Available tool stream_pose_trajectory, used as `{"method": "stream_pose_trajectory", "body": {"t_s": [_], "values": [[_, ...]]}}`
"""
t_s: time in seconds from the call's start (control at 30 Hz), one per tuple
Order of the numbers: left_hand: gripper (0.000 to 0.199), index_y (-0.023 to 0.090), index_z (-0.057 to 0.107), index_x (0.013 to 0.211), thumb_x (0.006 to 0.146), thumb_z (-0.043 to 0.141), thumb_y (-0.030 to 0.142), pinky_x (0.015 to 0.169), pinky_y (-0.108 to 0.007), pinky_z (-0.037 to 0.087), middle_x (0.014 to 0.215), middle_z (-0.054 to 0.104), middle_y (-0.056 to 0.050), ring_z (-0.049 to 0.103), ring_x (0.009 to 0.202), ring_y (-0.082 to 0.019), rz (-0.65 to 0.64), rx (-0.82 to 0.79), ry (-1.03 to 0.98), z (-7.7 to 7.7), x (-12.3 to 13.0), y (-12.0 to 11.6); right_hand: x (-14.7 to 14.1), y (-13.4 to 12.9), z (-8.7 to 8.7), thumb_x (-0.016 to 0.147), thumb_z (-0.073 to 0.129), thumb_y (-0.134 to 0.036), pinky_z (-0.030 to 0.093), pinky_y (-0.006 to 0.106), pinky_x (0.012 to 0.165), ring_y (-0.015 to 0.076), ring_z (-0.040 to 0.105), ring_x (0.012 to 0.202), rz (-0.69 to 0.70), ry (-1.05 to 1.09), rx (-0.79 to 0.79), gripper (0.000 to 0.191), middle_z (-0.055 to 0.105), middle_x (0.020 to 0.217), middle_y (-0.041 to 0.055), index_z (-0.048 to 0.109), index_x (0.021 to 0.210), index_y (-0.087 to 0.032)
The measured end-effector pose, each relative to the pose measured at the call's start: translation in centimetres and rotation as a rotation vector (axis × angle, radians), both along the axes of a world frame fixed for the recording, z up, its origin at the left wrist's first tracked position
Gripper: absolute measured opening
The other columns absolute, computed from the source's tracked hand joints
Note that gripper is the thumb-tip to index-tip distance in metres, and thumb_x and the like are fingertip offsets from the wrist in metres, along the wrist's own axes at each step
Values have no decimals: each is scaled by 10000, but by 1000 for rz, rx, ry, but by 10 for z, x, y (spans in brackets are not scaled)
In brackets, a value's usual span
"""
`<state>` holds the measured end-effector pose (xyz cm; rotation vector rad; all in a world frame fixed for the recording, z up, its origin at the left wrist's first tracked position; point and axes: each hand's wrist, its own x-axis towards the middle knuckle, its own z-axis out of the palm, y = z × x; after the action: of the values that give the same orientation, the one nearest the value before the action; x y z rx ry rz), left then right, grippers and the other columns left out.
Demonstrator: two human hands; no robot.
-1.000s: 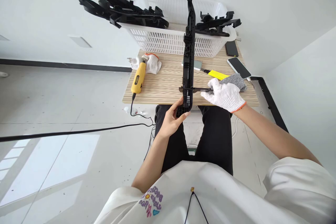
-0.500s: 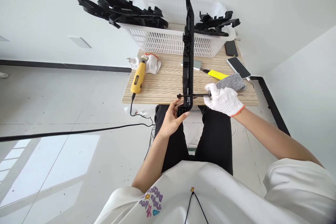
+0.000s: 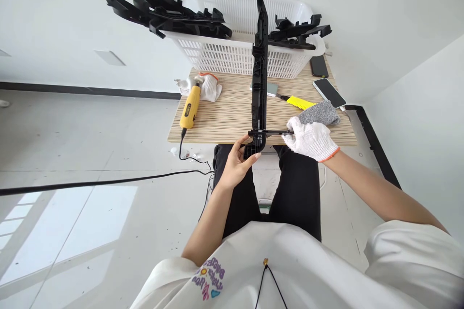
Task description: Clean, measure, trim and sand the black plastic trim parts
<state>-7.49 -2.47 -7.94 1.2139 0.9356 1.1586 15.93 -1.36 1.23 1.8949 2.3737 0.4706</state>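
My bare left hand (image 3: 235, 166) grips the near, curved end of a long black plastic part (image 3: 259, 77), thumb on one side and fingers on the other. The part points away from me over the table, its far end above the basket. My right hand (image 3: 308, 140), in a white knitted glove with an orange cuff, is closed on a thin dark tool (image 3: 275, 132). That tool lies across the part just beyond my left hand, its tip at the part's left edge. A grey cloth roll (image 3: 319, 113) sits just beyond the glove.
Behind stands a white basket (image 3: 221, 57) with more black parts (image 3: 181, 19). On the wooden table (image 3: 224, 123) are a yellow corded tool (image 3: 190, 107), a white glove (image 3: 210, 88), a yellow-handled knife (image 3: 300, 102), a white-edged phone (image 3: 329, 92) and a dark phone (image 3: 319, 66).
The thin tool and my gloved right hand have shifted slightly to the right, so less of its tip sticks out past the part's left edge. My left hand keeps its hold.
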Motion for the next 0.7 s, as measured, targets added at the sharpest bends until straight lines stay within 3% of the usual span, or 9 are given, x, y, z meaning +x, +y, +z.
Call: {"method": "stream_pose_trajectory", "body": {"t_s": [0.7], "values": [[696,197,522,1362,775,815,430,1073,-474,494,1127,740,-106,667,1175,-306,-4,-10,-15,2,0,-1,-1,3,2,986,249,-511,122,313,537,216,513,535,7,-37,47,494,581,566,60,623,1034,-192]]}}
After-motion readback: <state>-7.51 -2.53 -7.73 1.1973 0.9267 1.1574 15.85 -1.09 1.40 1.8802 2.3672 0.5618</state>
